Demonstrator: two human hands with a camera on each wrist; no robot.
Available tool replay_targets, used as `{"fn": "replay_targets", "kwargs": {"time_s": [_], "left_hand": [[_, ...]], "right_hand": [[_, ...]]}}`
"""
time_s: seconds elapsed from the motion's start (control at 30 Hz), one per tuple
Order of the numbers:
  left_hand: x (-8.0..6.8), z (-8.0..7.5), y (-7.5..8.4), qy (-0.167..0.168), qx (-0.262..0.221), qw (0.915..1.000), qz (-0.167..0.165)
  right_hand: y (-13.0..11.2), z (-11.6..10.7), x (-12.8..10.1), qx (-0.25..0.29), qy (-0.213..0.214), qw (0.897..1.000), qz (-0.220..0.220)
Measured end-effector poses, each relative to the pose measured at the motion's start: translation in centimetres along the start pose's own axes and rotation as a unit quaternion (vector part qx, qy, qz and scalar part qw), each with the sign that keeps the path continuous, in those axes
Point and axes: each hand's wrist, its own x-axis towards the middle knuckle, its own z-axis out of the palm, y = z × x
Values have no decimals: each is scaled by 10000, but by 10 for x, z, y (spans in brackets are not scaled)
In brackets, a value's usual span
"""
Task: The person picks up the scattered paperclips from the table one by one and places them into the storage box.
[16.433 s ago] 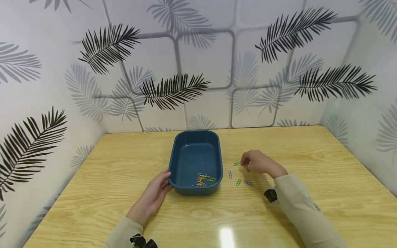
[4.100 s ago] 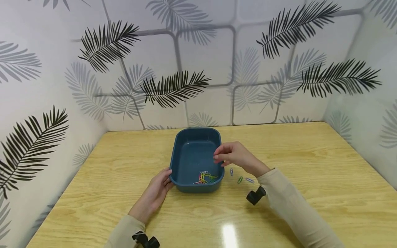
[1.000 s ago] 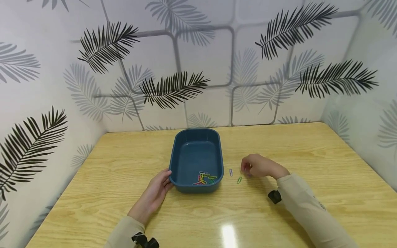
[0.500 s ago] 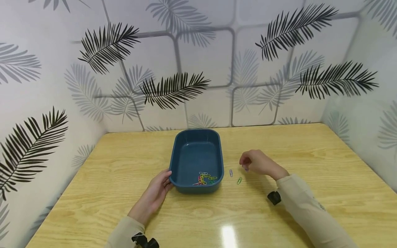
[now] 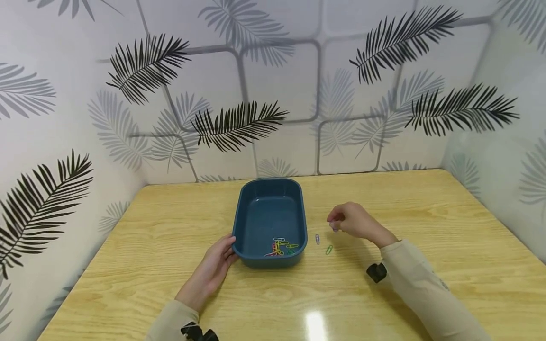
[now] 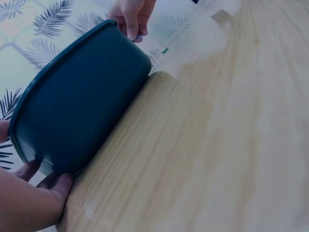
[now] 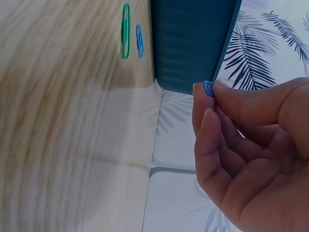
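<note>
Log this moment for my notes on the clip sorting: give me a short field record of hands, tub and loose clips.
left hand: rests against the tub's near left corner
right hand: pinches a blue paper clip, raised right of the tub
tub: dark blue, on the wooden table, several coloured clips at its near end
loose clips: one blue, one green, on the table right of the tub

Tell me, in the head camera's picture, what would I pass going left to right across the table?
Left hand → blue tray → blue paper clip → green paper clip → right hand, pinching a clip.
</note>
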Motion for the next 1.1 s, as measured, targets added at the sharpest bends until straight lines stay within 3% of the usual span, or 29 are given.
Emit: {"fn": "replay_targets", "kwargs": {"time_s": [0.8,1.1], "left_hand": [[-1,-1,-5,-7,-56,10000,41],[-1,-1,-4,-83,-9,9999,114]], "right_hand": [[-20,10,-3,1156,398,9924,106],[-32,13,-6,1962,335,9797,235]]}}
